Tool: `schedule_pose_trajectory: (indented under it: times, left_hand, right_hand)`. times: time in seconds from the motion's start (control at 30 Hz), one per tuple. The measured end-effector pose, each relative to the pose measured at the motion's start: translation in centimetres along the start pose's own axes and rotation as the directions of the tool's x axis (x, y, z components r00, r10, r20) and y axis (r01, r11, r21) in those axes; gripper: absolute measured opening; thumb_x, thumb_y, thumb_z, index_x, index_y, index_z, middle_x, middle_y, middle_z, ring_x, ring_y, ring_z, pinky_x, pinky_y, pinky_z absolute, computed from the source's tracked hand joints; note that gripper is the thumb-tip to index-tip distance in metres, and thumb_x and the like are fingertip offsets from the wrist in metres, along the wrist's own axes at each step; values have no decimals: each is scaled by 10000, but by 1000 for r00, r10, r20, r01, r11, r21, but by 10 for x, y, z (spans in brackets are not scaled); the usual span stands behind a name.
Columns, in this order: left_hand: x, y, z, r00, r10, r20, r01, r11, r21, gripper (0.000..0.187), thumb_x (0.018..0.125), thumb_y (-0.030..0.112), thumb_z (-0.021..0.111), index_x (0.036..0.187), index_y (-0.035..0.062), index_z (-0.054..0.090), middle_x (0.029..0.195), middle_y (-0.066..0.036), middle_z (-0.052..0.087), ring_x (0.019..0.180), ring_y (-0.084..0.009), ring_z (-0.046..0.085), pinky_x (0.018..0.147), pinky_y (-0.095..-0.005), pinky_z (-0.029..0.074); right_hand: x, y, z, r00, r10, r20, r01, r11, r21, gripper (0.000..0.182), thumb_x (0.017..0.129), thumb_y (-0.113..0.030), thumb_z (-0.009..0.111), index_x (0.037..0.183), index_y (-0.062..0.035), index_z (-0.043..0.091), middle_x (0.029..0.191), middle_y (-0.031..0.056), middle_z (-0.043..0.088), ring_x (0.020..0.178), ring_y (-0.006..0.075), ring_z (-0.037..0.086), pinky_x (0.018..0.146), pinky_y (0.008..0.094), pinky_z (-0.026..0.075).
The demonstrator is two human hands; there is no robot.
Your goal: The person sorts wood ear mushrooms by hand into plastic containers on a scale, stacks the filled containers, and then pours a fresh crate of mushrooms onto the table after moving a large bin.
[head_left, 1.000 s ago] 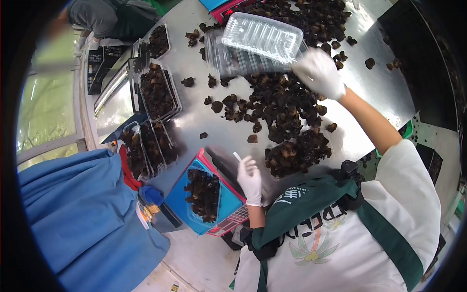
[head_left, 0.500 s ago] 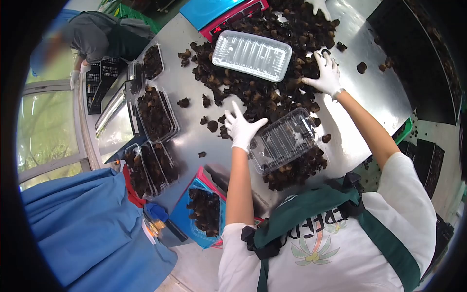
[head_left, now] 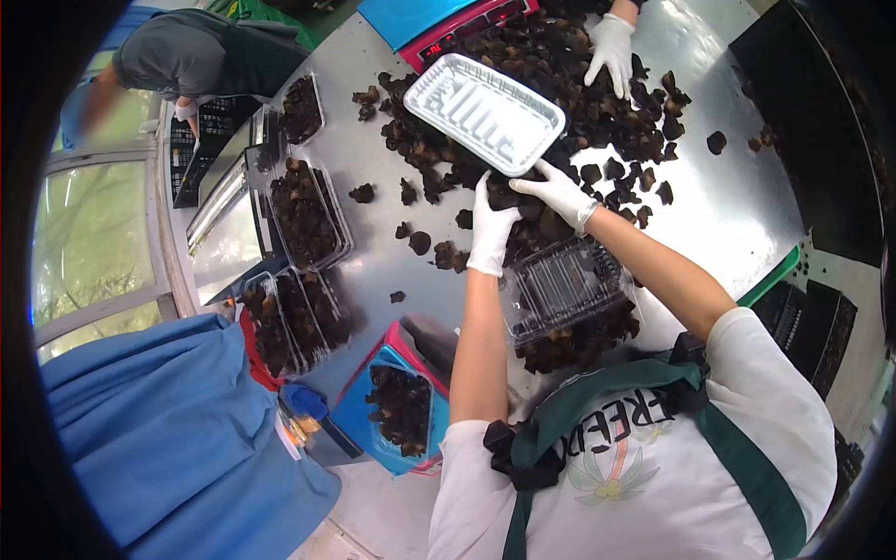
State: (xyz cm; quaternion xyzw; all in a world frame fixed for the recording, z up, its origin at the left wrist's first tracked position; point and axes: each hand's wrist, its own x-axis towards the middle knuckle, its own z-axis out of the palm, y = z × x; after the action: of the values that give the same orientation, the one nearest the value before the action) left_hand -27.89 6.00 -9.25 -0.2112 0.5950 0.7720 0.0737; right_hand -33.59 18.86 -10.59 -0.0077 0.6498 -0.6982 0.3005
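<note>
A white plastic tray (head_left: 485,114) lies tilted across a pile of dark brown mushroom-like pieces (head_left: 425,140). Just below the tray's near edge, my left hand (head_left: 492,231) has its thumb and fingers apart, close to the pile. My right hand (head_left: 560,198) reaches in from the right, fingers spread over dark pieces beside the tray's near corner. Whether it touches the tray is unclear. Nearer to me, a clear plastic container (head_left: 563,287) rests over more dark pieces. Both hands wear white gloves.
Filled clear containers (head_left: 305,219) line the left side. A blue-and-pink scale (head_left: 439,28) stands at the back, another (head_left: 364,411) near me with a filled tray (head_left: 401,411). Another person's gloved hand (head_left: 611,54) touches the pile. A person in grey (head_left: 177,51) bends at upper left.
My hands have come together near the tray, the right one moving left and down, the left one slightly up. The other person's hand has moved farther into the pile.
</note>
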Motion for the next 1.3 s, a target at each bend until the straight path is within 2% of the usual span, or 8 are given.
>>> schedule_pose_trajectory:
  times: [0.27, 0.4, 0.57, 0.7, 0.93, 1.1, 1.2, 1.3]
  left_hand:
    - [-81, 24, 1, 946, 320, -47, -311, 940, 137, 775, 627, -125, 512, 1347, 45, 281, 1187, -104, 459, 1045, -184, 499, 843, -265, 459]
    - [-125, -11, -6, 944, 318, -90, -287, 925, 251, 689, 626, -100, 537, 1276, 12, 340, 1192, -124, 422, 1130, -234, 440, 976, -332, 362]
    - [-173, -48, -10, 933, 352, 69, -311, 699, 644, 534, 629, -100, 516, 1131, 80, 526, 1223, -152, 389, 1201, -318, 371, 1028, -370, 296]
    - [-196, -38, -21, 923, 385, -22, -291, 733, 615, 499, 674, -78, 521, 1151, 70, 538, 1332, -151, 352, 1242, -291, 369, 1024, -357, 315]
    - [-202, -68, -67, 830, 366, -421, -137, 865, 482, 320, 808, -12, 556, 1124, 41, 543, 1104, -88, 529, 993, -185, 541, 896, -305, 419]
    - [-242, -37, -26, 813, 440, -381, -253, 857, 450, 157, 851, 110, 563, 990, 38, 580, 836, -34, 563, 736, -99, 525, 660, -244, 439]
    - [-261, -38, -19, 745, 576, -337, -370, 777, 509, 160, 825, 102, 586, 974, 42, 582, 729, -95, 566, 582, -158, 532, 548, -276, 419]
    - [-292, -30, -20, 688, 588, -426, -388, 793, 469, 134, 829, 88, 575, 955, 42, 588, 752, -85, 576, 602, -172, 552, 561, -282, 434]
  right_hand:
    - [-81, -45, 22, 970, -230, 75, 227, 973, 49, 416, 802, -125, 648, 1177, -37, 489, 1171, 83, 533, 1099, 149, 484, 937, 269, 378]
    - [-126, -19, 13, 879, -436, 195, 477, 818, -321, 463, 726, -113, 669, 1155, -84, 499, 1236, 105, 445, 1225, 236, 372, 1029, 350, 279]
    - [-160, 17, -31, 787, -363, 498, 616, 488, -618, 351, 644, -30, 642, 978, -111, 571, 1300, 122, 409, 1259, 322, 313, 1045, 438, 249]
    - [-176, 10, -58, 892, -347, 291, 447, 570, -689, 240, 726, 15, 561, 944, -81, 586, 1240, 111, 480, 1169, 288, 436, 992, 375, 338]
    - [-185, 22, -66, 879, -424, -220, 266, 817, -513, 176, 812, -37, 562, 979, -48, 615, 1093, 98, 583, 1007, 206, 559, 871, 297, 429]
    - [-204, 13, -11, 805, -594, 5, 450, 604, -658, 210, 802, 33, 544, 1005, -1, 591, 926, 71, 591, 764, 129, 537, 701, 247, 440]
    - [-203, 35, 20, 864, -487, 129, 486, 738, -468, 214, 785, 59, 554, 990, -2, 548, 907, 54, 561, 745, 120, 521, 705, 239, 430]
    - [-207, 26, 61, 817, -403, 413, 574, 642, -509, 281, 758, 69, 563, 1028, -9, 540, 930, 62, 554, 708, 126, 502, 696, 248, 431]
